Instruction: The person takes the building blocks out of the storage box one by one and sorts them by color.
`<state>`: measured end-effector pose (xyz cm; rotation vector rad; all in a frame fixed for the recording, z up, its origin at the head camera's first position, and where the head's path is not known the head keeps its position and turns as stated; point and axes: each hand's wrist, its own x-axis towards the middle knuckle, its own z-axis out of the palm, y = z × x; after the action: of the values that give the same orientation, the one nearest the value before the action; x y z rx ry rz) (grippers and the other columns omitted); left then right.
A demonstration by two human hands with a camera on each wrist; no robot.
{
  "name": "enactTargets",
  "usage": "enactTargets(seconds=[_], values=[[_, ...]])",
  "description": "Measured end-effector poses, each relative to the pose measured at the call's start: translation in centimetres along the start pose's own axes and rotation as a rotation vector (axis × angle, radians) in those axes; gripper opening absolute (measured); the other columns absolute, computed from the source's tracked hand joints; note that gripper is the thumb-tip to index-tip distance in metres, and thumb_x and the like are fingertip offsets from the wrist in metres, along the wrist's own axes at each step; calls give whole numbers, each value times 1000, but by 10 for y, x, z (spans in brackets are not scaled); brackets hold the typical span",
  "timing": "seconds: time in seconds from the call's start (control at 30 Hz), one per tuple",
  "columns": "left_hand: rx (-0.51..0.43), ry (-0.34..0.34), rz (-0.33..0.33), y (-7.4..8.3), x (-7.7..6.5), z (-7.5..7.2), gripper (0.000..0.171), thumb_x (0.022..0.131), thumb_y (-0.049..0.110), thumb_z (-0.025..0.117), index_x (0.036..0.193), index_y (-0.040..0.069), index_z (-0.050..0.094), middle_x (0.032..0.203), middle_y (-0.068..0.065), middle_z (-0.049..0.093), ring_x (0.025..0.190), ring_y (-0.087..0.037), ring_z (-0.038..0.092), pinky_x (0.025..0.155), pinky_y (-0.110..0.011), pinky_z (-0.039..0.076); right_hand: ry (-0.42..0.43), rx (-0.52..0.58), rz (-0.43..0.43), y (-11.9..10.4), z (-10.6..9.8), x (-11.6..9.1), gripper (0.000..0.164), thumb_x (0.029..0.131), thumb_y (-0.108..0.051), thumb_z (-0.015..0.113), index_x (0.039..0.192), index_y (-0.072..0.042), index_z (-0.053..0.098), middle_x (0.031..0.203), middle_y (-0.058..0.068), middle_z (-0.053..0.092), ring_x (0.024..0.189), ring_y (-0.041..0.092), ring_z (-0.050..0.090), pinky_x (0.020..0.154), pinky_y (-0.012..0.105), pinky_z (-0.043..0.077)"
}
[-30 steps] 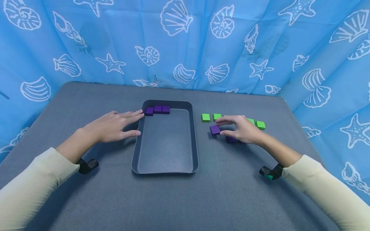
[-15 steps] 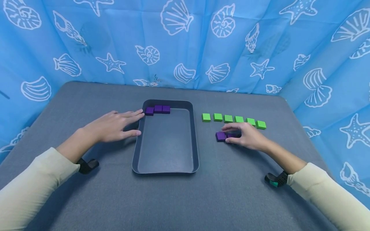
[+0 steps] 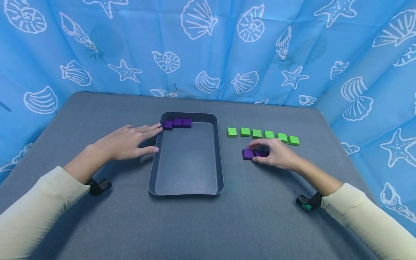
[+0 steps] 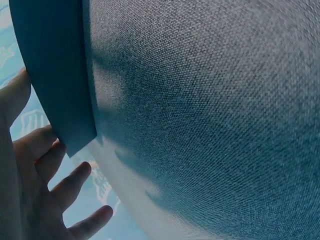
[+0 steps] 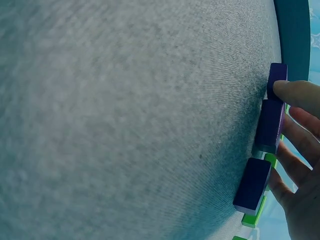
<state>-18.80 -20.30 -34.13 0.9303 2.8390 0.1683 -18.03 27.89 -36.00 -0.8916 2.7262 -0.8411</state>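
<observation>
My left hand (image 3: 133, 142) rests beside the dark baking tray (image 3: 219, 155), its straight fingers touching the left rim; the left wrist view shows fingertips along the outer tray wall (image 4: 55, 70). Three purple blocks (image 3: 178, 123) sit inside at the tray's far left corner. Right of the tray, my right hand (image 3: 279, 155) pinches a purple block (image 3: 247, 154) between thumb and fingertips, low at the table. The right wrist view has the thumb on this purple block (image 5: 276, 72), and two more purple blocks (image 5: 269, 126) in line under the fingers, mostly hidden in the head view.
Several green blocks (image 3: 256, 134) form a spaced row just behind the purple ones. Grey cloth covers the table (image 3: 195, 227). A blue curtain (image 3: 136, 47) with white shells hangs at the far and right edges.
My right hand has lowered the purple block toward me and slightly right, into line with the other purple blocks, uncovering more green ones. The left hand has stayed at the tray.
</observation>
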Motion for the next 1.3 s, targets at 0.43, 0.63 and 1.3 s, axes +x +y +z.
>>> enactTargets(seconds=[0.43, 0.63, 1.3], values=[[1, -6, 5, -1, 0, 0, 75, 99, 56, 51, 157, 12, 32, 162, -11, 28, 139, -39, 42, 107, -71, 28, -26, 20, -26, -15, -17, 20, 49, 85, -13, 79, 129, 0, 62, 126, 13, 67, 122, 33, 58, 102, 58, 43], [7, -22, 5, -1, 0, -1, 76, 99, 57, 49, 157, 11, 30, 162, -12, 28, 140, -40, 40, 107, -72, 27, -24, 16, -83, -36, -29, 47, 48, 86, -14, 78, 129, 0, 63, 124, 14, 67, 117, 29, 61, 101, 56, 46], [13, -18, -16, 1, 1, 0, 77, 98, 58, 51, 157, 12, 31, 161, -13, 29, 140, -39, 40, 107, -70, 29, -116, 67, -14, -84, -6, 147, 57, 85, -17, 80, 134, 2, 57, 135, 17, 60, 118, 28, 64, 100, 43, 51]])
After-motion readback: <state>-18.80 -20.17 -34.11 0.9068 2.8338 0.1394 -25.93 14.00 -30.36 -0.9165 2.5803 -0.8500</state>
